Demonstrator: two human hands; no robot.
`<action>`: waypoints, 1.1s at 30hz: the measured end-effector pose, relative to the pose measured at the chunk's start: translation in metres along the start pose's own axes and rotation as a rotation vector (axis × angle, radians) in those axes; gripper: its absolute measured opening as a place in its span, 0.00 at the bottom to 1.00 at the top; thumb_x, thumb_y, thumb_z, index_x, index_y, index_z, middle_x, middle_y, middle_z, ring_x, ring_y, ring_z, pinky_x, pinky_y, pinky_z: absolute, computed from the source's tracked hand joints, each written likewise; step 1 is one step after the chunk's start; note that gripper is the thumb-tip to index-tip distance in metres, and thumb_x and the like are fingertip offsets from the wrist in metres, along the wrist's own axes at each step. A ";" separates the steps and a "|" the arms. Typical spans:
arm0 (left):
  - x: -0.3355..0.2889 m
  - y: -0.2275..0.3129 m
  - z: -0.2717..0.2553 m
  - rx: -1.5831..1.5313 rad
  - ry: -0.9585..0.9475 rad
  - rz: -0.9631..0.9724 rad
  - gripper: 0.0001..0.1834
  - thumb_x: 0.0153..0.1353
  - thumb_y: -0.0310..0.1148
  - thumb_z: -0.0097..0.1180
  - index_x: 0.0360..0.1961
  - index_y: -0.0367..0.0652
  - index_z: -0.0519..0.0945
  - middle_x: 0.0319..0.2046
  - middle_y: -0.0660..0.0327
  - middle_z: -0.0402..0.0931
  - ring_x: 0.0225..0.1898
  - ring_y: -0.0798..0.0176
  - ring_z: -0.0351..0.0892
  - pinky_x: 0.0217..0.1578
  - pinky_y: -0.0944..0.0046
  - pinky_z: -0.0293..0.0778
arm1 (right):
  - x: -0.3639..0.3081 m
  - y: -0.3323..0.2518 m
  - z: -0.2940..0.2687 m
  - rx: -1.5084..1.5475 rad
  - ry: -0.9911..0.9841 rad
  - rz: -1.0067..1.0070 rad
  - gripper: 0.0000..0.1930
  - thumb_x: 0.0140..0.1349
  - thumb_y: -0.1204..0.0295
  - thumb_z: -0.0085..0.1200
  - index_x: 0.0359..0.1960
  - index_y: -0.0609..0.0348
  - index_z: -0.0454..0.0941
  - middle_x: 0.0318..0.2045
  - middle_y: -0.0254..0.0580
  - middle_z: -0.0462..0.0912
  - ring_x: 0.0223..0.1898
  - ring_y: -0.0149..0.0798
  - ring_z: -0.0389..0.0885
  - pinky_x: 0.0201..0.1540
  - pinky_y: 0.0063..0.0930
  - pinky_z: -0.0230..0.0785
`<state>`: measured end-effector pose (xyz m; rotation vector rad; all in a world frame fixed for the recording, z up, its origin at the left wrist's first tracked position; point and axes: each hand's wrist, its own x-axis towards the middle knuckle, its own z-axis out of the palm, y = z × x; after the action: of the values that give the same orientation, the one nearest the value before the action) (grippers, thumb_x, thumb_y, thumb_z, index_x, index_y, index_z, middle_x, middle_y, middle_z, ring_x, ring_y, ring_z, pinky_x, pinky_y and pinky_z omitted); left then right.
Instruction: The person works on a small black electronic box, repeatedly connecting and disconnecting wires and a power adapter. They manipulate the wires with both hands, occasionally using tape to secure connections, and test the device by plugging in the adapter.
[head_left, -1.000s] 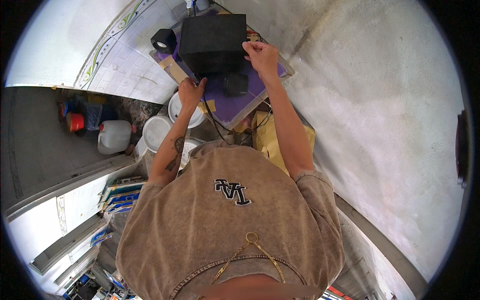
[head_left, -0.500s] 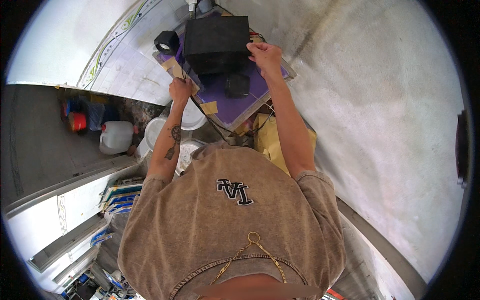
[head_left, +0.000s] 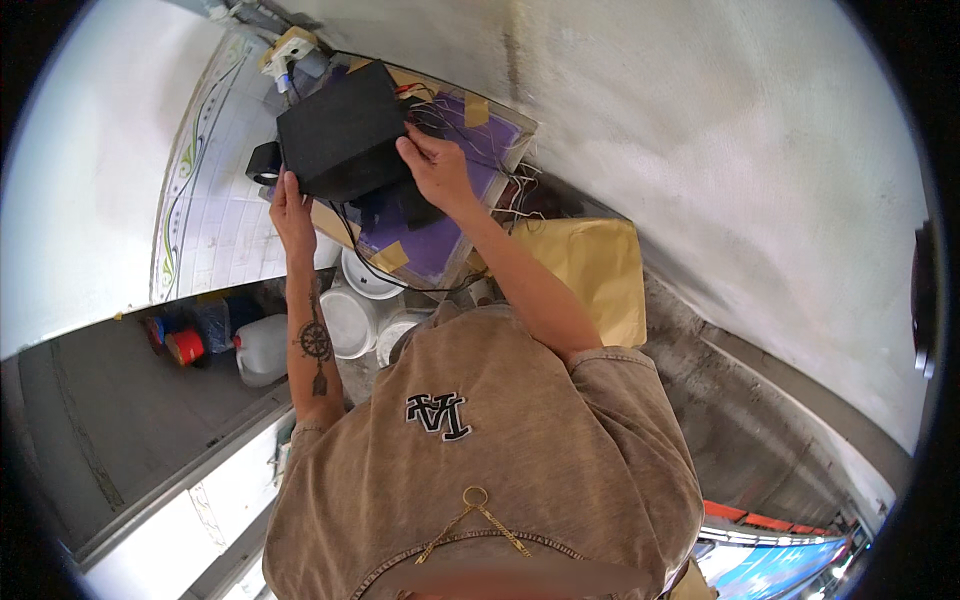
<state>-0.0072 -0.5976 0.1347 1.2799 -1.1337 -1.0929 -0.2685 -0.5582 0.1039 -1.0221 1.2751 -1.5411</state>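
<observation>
Matte-black rectangular box (head_left: 340, 130) is over purple flat board (head_left: 432, 252), lifted or resting unclear; best kept evenly supported, thin black cables (head_left: 407, 287) slack. Left hand (head_left: 293, 217), forearm straight ahead: fingers at box's near-left corner, grip can't tell. Right hand (head_left: 440, 176), forearm slanting inward: fingers clamped on right edge.

Box (head_left: 340, 135) — plain black; tabletop (head_left: 425, 245) — purple with tan patches (head_left: 389, 257); shirt (head_left: 540, 430), mottled brown.
</observation>
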 end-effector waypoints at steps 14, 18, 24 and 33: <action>0.023 0.003 -0.007 0.083 0.004 0.031 0.27 0.79 0.41 0.53 0.74 0.40 0.71 0.59 0.61 0.80 0.58 0.68 0.77 0.57 0.66 0.73 | -0.011 0.003 -0.007 0.008 -0.056 -0.131 0.23 0.71 0.66 0.62 0.63 0.65 0.80 0.65 0.58 0.80 0.64 0.44 0.81 0.60 0.32 0.77; 0.030 -0.003 -0.013 -0.065 -0.039 0.023 0.26 0.80 0.39 0.52 0.72 0.37 0.70 0.58 0.60 0.78 0.58 0.67 0.77 0.58 0.65 0.74 | -0.010 0.000 -0.001 0.024 0.027 -0.189 0.21 0.69 0.64 0.62 0.58 0.64 0.84 0.60 0.59 0.83 0.59 0.51 0.86 0.49 0.34 0.84; 0.036 -0.006 -0.022 -0.082 -0.108 0.032 0.27 0.81 0.37 0.50 0.73 0.35 0.66 0.60 0.56 0.76 0.61 0.63 0.77 0.61 0.61 0.75 | -0.016 0.001 0.004 0.076 0.050 -0.157 0.20 0.68 0.65 0.62 0.57 0.64 0.84 0.60 0.60 0.82 0.59 0.51 0.86 0.52 0.35 0.83; 0.038 0.002 -0.026 0.154 -0.129 0.010 0.31 0.82 0.42 0.47 0.76 0.32 0.62 0.63 0.54 0.75 0.63 0.62 0.75 0.64 0.58 0.72 | -0.029 0.003 0.001 -0.038 0.112 -0.275 0.20 0.67 0.70 0.61 0.59 0.63 0.84 0.59 0.61 0.83 0.60 0.55 0.84 0.62 0.40 0.78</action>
<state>0.0240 -0.6321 0.1381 1.3364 -1.3412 -1.1112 -0.2584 -0.5309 0.0996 -1.1887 1.2846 -1.8091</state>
